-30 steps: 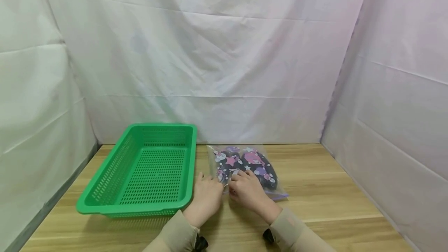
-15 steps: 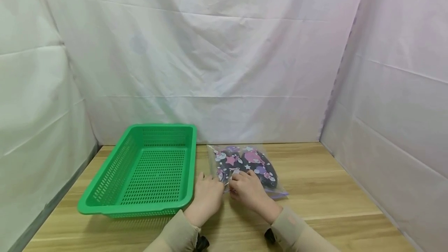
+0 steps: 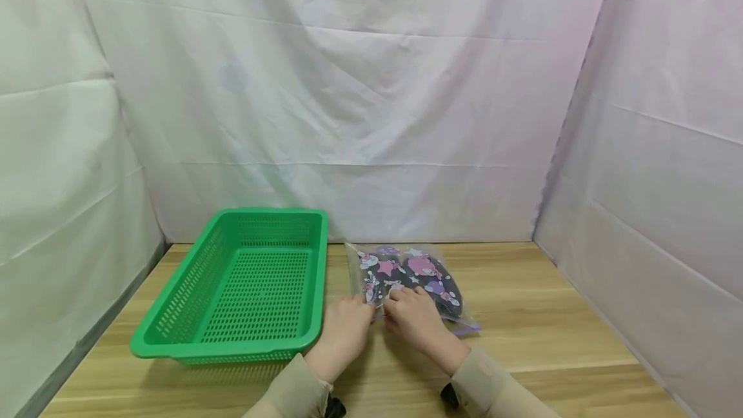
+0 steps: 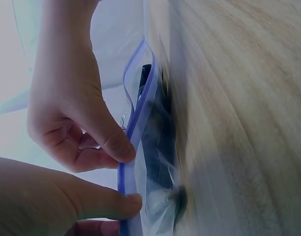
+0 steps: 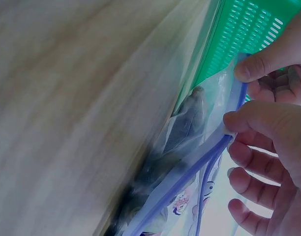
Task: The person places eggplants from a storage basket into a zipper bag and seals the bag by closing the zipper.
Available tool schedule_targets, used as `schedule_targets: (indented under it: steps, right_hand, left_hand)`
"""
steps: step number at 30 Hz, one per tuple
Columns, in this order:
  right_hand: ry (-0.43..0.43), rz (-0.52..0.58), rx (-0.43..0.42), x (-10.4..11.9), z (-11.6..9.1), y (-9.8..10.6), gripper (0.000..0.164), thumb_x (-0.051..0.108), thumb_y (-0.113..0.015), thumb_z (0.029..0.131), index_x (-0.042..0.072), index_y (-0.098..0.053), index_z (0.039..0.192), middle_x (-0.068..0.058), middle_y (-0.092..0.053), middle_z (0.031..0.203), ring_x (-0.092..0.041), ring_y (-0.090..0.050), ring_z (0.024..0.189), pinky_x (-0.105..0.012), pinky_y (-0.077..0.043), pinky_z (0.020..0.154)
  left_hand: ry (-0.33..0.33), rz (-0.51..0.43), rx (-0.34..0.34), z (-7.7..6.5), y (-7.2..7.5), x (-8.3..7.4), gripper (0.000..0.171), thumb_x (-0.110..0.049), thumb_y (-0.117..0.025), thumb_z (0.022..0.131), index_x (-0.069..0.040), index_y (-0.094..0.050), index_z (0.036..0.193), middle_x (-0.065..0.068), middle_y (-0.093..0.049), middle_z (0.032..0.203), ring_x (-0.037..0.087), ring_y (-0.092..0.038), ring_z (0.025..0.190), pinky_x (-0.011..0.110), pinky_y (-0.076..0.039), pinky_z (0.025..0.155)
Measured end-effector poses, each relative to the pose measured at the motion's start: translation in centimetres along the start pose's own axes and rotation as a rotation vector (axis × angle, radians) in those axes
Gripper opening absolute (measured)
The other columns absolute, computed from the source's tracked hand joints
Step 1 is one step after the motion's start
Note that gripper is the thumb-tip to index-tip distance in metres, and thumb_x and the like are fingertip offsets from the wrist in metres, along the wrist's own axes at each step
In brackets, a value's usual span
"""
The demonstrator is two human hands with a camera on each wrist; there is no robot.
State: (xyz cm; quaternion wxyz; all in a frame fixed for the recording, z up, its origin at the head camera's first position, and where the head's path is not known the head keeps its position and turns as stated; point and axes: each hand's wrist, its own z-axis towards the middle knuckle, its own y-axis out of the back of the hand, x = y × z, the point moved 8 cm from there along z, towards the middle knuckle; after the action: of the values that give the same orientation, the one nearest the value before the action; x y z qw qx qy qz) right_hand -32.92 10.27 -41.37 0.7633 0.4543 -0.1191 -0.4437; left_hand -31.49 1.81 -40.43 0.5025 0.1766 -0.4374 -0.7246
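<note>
A clear zip bag (image 3: 353,269) with a purple zip edge (image 5: 163,204) lies flat on the table. Inside it is a dark, folded-looking soft item (image 3: 447,289) printed with pink, purple and white cartoon figures and stars. At the near edge, my left hand (image 3: 346,331) pinches the zip strip between thumb and fingers. Close beside it, my right hand (image 3: 415,321) pinches the same strip; its other fingers are curled loosely in the right wrist view. Beyond the right hand, the two zip edges stand apart, so the bag gapes there.
A green perforated plastic basket (image 3: 255,289) stands left of the bag, close to my left hand, with nothing in it. The wooden table (image 3: 557,328) extends to the right. White cloth (image 3: 348,82) hangs behind and on both sides.
The left forefinger, stretched forward before, is now drawn in toward the zip edge. Both hands stay at the bag's near edge; bag and basket keep their places.
</note>
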Motion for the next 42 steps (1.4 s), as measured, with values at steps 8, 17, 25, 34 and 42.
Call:
schedule_targets:
  steps: [8, 17, 25, 34, 42]
  right_hand:
    - [-0.014, -0.004, 0.023, 0.1, 0.1, -0.3, 0.020, 0.017, -0.078, 0.070, 0.020, -0.058, 0.065, 0.009, -0.051, 0.068, -0.012, -0.049, 0.060, -0.025, -0.029, 0.056]
    - [0.012, -0.004, 0.010, 0.3, 0.2, -0.3, 0.026, 0.016, -0.077, 0.067, 0.020, -0.053, 0.060, 0.009, -0.049, 0.064, -0.013, -0.049, 0.058, -0.031, -0.035, 0.064]
    - [0.007, -0.004, 0.036, 0.5, 0.1, -0.6, 0.032, 0.019, -0.078, 0.067, 0.022, -0.047, 0.060, 0.010, -0.046, 0.063, -0.012, -0.048, 0.058, -0.035, -0.037, 0.069]
    - [-0.007, 0.019, 0.086, 0.5, 0.2, -0.9, 0.027, 0.024, -0.081, 0.068, 0.024, -0.054, 0.064, 0.011, -0.050, 0.066, -0.011, -0.053, 0.062, -0.048, -0.040, 0.086]
    - [-0.047, 0.033, 0.110, 0.1, -0.3, -0.9, 0.030, 0.025, -0.083, 0.068, 0.024, -0.054, 0.062, 0.013, -0.048, 0.064, -0.010, -0.051, 0.061, -0.049, -0.040, 0.086]
  left_hand:
    - [-0.044, -0.020, 0.005, 0.2, -0.2, -0.4, 0.012, -0.011, -0.074, 0.074, -0.014, -0.064, 0.069, -0.001, -0.056, 0.066, 0.018, -0.054, 0.060, 0.031, -0.040, 0.055]
    - [-0.060, 0.026, 0.052, 0.2, -0.5, -0.6, 0.012, -0.012, -0.073, 0.076, -0.016, -0.065, 0.067, 0.000, -0.059, 0.066, 0.017, -0.057, 0.064, 0.033, -0.037, 0.060]
    - [-0.036, 0.008, 0.092, 0.1, -0.5, -0.7, 0.016, -0.011, -0.073, 0.076, -0.016, -0.064, 0.063, -0.001, -0.059, 0.065, 0.018, -0.055, 0.061, 0.034, -0.037, 0.061]
    - [-0.057, 0.024, 0.090, -0.1, -0.9, -0.7, 0.014, -0.012, -0.072, 0.076, -0.017, -0.065, 0.064, -0.002, -0.058, 0.064, 0.017, -0.054, 0.061, 0.033, -0.035, 0.058]
    - [-0.080, 0.035, 0.082, -0.1, -1.0, -1.1, 0.015, -0.012, -0.073, 0.073, -0.016, -0.063, 0.063, -0.002, -0.056, 0.061, 0.015, -0.051, 0.056, 0.032, -0.036, 0.057]
